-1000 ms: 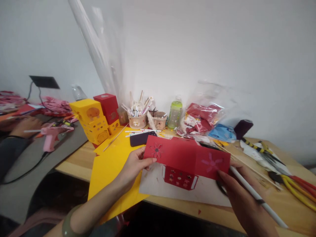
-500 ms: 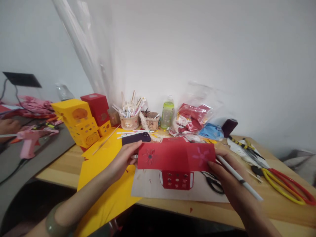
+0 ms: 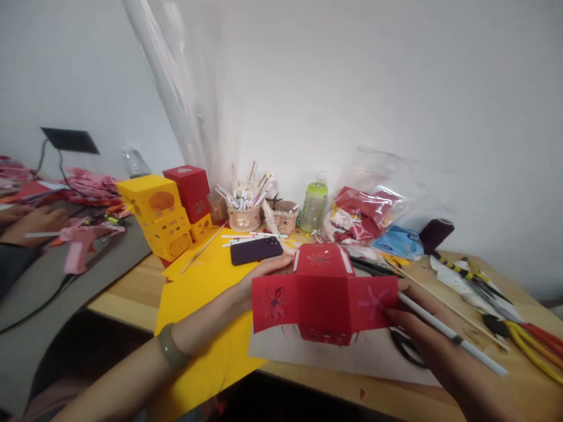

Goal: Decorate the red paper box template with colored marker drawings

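Note:
A red cut-paper box piece [image 3: 324,299] with flaps out to the sides is raised above the white sheet [image 3: 308,358]. Flower shapes are cut or drawn on three of its flaps; the near flap has small cut-outs. My right hand [image 3: 424,328] pinches the right flap, and a white marker [image 3: 457,340] also lies in that hand. Behind the left flap, my left hand [image 3: 268,272] stretches its fingers towards the far flap. Its fingertips are partly hidden by the red paper, so I cannot see how firmly they touch.
Yellow paper [image 3: 206,328] lies left, under a dark phone [image 3: 256,251]. Yellow [image 3: 153,217] and red boxes [image 3: 188,190], a marker pot [image 3: 244,217], a green bottle [image 3: 315,202] and a plastic bag [image 3: 369,205] stand behind. Black scissors [image 3: 407,349] lie right. Another person's hands [image 3: 37,225] show far left.
My left hand has left the left flap's edge and reached behind the paper towards the far flap. The far flap now shows its flower, and the near flap appears foreshortened. The view has turned left.

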`<state>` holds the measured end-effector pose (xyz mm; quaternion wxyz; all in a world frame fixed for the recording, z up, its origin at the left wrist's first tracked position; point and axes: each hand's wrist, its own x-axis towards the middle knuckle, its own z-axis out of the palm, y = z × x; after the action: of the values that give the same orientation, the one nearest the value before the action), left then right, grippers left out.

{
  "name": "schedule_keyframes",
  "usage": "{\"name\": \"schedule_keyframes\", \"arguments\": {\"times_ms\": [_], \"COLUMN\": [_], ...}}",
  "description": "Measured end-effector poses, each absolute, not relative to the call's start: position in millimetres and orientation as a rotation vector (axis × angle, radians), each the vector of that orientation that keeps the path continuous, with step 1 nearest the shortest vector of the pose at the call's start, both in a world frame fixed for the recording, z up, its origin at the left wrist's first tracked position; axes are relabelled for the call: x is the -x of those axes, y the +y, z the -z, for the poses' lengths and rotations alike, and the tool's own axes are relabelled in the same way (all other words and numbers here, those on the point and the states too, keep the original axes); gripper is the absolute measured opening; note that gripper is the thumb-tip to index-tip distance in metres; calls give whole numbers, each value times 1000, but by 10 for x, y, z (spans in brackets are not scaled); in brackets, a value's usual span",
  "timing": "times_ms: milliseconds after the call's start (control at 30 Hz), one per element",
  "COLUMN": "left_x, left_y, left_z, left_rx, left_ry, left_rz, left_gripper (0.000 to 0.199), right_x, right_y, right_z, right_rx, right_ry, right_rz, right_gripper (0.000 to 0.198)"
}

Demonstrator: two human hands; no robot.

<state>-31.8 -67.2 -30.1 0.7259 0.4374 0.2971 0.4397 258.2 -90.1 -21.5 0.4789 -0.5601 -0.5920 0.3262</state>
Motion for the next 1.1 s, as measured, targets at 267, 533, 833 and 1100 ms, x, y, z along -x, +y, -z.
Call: {"name": "schedule_keyframes", "arguments": {"times_ms": [267, 533, 833, 1100], "left_x": [126, 50, 25, 2], "left_y": [-232, 196, 354, 500], "left_z": [271, 245, -90, 23], "left_rx": [-1105, -1216, -1406, -1509], "left_ry": [648, 621, 624, 840], "left_rz": [-1048, -1086, -1148, -983], "left_gripper": [19, 22, 17, 27], "right_x": [-2717, -2634, -2642, -2739], "right_y": [-751, -708, -558, -564], "right_z": [382, 308, 35, 63], "right_rx": [1456, 1461, 1390, 1400], "right_ry": [-1703, -1733, -1734, -1711], "right_rz": [-707, -479, -293, -636], "right_gripper": [21, 20, 13, 29]}}
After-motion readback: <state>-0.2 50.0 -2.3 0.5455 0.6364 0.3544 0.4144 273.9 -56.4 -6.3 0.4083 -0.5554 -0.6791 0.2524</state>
